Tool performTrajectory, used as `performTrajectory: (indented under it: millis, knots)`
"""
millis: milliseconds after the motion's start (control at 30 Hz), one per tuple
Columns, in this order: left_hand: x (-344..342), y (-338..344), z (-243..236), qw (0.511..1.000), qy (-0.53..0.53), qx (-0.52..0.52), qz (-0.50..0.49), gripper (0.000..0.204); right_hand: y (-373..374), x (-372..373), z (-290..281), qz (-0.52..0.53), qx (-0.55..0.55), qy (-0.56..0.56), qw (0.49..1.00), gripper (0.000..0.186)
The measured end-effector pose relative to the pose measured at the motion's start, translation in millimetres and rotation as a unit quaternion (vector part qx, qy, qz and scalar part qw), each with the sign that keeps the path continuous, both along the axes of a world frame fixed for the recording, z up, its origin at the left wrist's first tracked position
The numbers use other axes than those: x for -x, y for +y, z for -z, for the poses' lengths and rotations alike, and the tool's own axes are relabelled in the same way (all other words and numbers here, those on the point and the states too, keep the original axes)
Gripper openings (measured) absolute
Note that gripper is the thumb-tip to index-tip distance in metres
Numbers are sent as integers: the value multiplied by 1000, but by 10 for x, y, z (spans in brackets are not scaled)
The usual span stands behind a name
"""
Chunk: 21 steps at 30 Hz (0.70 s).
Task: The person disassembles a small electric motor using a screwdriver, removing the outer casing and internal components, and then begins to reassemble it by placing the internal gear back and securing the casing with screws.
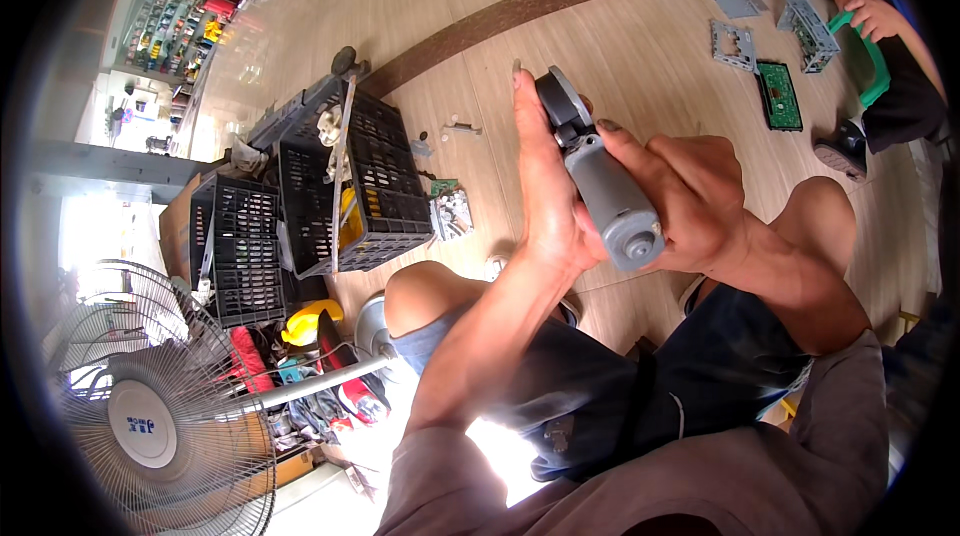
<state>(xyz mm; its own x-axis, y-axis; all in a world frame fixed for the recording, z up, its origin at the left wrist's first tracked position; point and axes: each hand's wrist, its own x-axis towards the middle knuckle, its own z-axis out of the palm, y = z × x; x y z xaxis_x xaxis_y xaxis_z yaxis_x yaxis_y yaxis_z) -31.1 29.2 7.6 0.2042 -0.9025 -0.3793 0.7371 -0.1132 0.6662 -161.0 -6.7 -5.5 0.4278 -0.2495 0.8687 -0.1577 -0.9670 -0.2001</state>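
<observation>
In front of me, above my knees, I hold a small geared motor [613,201] with a grey metal can and a round black gear housing at its far end. My left hand [545,181] presses along its left side, one digit stretched up beside the black housing; its other fingers are mostly hidden. From the right, my right hand [695,196] is closed around the grey can, fingers curled and one digit lying along its upper side. The motor's rounded end tilts toward me.
Black plastic crates [390,191] holding parts stand at left, beside a standing fan [145,421]. Small scraps [452,211] lie by the crates. At upper right, a person's hand [875,18] grips a green frame [872,66], near a circuit board [780,96] and metal brackets [735,44].
</observation>
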Motion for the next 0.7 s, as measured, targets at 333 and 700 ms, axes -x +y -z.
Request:
performTrajectory:
  millis: [333,700]
  knots:
    - [6,28,46,1000,-8,-6,4,58,5,8,10,-16,-18,16,1000,58]
    - [-158,-35,124,998,55,20,19,60,-44,-135,160,12,-105,20,994,58]
